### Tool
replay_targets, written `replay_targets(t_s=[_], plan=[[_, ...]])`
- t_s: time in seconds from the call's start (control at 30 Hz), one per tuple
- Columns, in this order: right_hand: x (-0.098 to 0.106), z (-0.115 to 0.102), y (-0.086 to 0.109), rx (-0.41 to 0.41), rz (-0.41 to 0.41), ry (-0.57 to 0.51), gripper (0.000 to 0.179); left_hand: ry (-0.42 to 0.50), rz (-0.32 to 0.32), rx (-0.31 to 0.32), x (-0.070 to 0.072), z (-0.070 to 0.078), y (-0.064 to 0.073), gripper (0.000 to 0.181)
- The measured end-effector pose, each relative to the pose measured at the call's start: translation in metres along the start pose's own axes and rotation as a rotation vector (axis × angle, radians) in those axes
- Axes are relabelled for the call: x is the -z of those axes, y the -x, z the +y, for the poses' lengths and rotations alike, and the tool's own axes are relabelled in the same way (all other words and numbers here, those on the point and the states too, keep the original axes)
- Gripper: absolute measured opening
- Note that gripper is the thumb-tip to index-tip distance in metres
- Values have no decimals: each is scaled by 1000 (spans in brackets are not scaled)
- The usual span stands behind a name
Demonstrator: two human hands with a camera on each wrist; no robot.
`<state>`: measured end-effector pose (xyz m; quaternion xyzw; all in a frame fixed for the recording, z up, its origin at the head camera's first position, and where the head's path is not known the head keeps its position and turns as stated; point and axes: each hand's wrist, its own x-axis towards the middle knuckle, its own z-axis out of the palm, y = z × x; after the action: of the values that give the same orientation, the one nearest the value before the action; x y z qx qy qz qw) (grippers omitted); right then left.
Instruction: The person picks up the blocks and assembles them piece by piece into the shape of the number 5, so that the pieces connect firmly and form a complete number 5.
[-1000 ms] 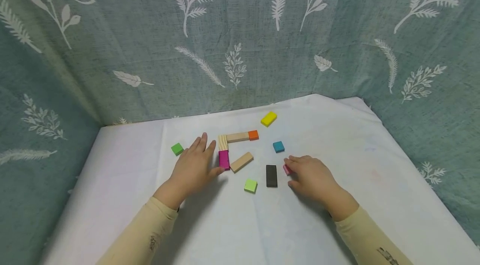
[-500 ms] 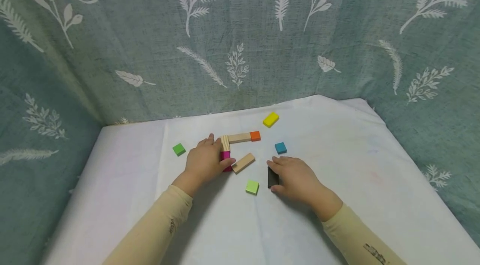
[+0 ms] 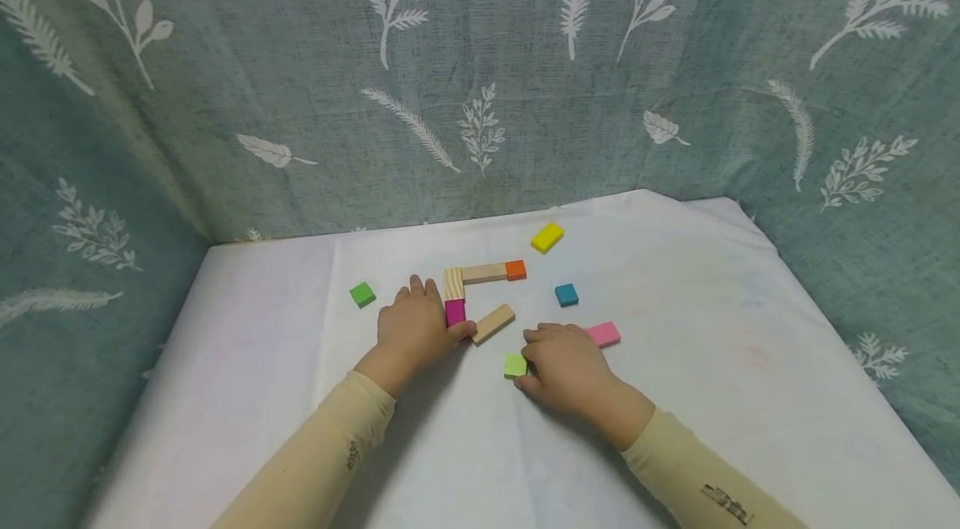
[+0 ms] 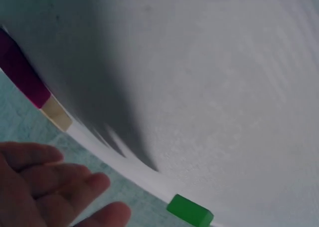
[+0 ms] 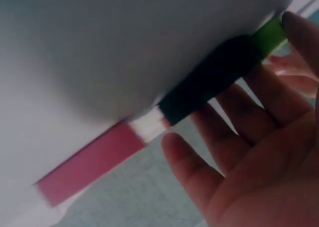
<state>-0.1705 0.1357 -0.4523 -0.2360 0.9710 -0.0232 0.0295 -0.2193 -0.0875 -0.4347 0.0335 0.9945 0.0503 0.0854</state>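
Observation:
My left hand (image 3: pixel 414 329) lies beside the magenta block (image 3: pixel 454 311). Its fingers are loosely extended and its thumb reaches across the block's near end, by a plain wooden block (image 3: pixel 494 324). In the left wrist view those fingers (image 4: pixel 45 177) show apart from the magenta block. My right hand (image 3: pixel 564 364) holds a black block (image 5: pixel 209 82), which the hand hides in the head view. Against its end sits a lime-green block (image 3: pixel 515 366), close to my right thumb. A pink block (image 3: pixel 602 334) lies just right of that hand.
A striped wooden block (image 3: pixel 453 284), another plain wooden block (image 3: pixel 484 273) and an orange block (image 3: pixel 515 270) form a corner with the magenta one. Green (image 3: pixel 363 294), blue (image 3: pixel 566 295) and yellow (image 3: pixel 547 237) blocks lie apart on the white cloth (image 3: pixel 690 329). A patterned curtain stands behind.
My right hand has moved left from the pink block, over the black block, to the lime-green block, which has turned slightly. My left hand has shifted right, its thumb now over the magenta block.

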Motion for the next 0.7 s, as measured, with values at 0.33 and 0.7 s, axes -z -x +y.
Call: replay_targets(t_s=[0.33, 0.7], plan=[[5, 40, 16, -211, 28, -56, 31, -18, 9, 12, 5, -4, 5, 107], [9, 23, -10, -291, 23, -196, 22, 1, 52, -36, 4, -10, 10, 102]])
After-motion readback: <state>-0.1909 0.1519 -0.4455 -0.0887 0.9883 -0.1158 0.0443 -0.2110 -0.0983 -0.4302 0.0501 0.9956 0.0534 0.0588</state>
